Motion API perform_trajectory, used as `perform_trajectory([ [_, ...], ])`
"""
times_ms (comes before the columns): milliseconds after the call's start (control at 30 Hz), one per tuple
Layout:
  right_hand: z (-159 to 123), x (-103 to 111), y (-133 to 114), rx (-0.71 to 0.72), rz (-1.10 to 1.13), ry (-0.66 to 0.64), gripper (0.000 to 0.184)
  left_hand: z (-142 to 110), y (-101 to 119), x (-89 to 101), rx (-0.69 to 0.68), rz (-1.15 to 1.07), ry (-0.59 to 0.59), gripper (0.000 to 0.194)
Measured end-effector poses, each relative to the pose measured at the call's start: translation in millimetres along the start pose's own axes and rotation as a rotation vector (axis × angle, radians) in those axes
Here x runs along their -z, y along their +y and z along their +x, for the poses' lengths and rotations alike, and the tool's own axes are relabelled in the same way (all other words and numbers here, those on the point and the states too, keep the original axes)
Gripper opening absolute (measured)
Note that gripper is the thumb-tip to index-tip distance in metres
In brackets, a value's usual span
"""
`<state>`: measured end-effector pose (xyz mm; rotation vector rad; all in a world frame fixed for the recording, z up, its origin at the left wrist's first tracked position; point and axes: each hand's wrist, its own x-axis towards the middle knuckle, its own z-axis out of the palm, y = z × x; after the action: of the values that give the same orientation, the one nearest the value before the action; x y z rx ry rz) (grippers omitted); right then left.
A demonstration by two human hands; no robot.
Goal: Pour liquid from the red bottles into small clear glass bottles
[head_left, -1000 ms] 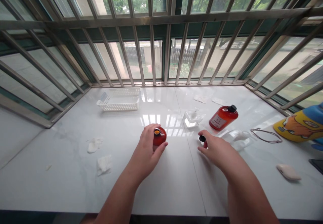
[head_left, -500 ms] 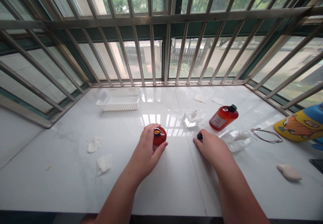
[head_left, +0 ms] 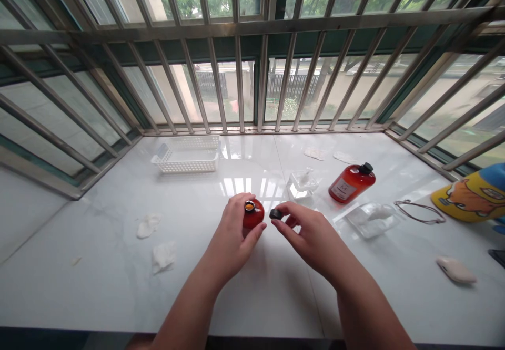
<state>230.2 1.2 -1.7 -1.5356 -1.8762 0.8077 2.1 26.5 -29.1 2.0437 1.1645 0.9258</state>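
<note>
An uncapped amber-red bottle point(head_left: 255, 216) stands on the white surface with its round mouth facing up. My left hand point(head_left: 234, 229) is wrapped around its left and near sides. Between the thumb and fingertips of my right hand point(head_left: 302, 228) is a small black bottle cap point(head_left: 275, 214), held just right of the bottle and apart from its neck. A second amber-red bottle point(head_left: 351, 183), with a pale label and a black cap on, stands farther back to the right.
A white perforated basket point(head_left: 187, 166) sits back left. A clear small container point(head_left: 303, 183) and a clear plastic package point(head_left: 373, 219) lie right of centre. Crumpled tissue point(head_left: 163, 257) is at left. At right are a cord loop point(head_left: 418, 210), yellow container point(head_left: 469, 195) and beige object point(head_left: 456, 270). Metal bars point(head_left: 260, 82) close off the back.
My right hand has lifted the black cap from the surface and moved it left, close to the open bottle. My left hand still holds the bottle in about the same place.
</note>
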Motion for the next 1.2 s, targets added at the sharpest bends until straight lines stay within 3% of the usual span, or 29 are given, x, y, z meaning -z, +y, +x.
perform_trajectory([
  [133,-6.8,-3.3,-17.0,0.048,0.097,0.026,0.024,-0.9,3.2,-1.0,0.009,-0.025,-0.020,0.049],
  [367,-10.7,-4.5,-19.5,0.135,0.235,0.070,0.026,-0.8,17.0,-7.3,-0.037,-0.162,-0.123,0.050],
  [567,-6.9,-4.7,-17.1,0.119,0.147,0.080,0.021,0.6,25.2,-11.4,-0.053,-0.212,-0.148,0.052],
  [800,-4.7,-19.8,-10.8,0.183,-0.010,0.210,0.016,-4.4,12.8,-17.4,-0.025,-0.178,-0.132,0.075],
  [933,-5.1,-20.9,-11.3,0.187,-0.084,0.279,0.018,-5.7,10.3,-18.8,-0.024,-0.187,-0.130,0.076],
  [1033,-5.1,-19.3,-15.7,0.237,-0.050,0.335,0.009,-3.9,12.8,-18.1,-0.029,-0.189,-0.132,0.078],
  [1200,-3.0,-22.4,-18.8,0.336,0.077,0.312,0.027,-2.6,16.6,-16.5,-0.013,-0.217,-0.138,0.068],
])
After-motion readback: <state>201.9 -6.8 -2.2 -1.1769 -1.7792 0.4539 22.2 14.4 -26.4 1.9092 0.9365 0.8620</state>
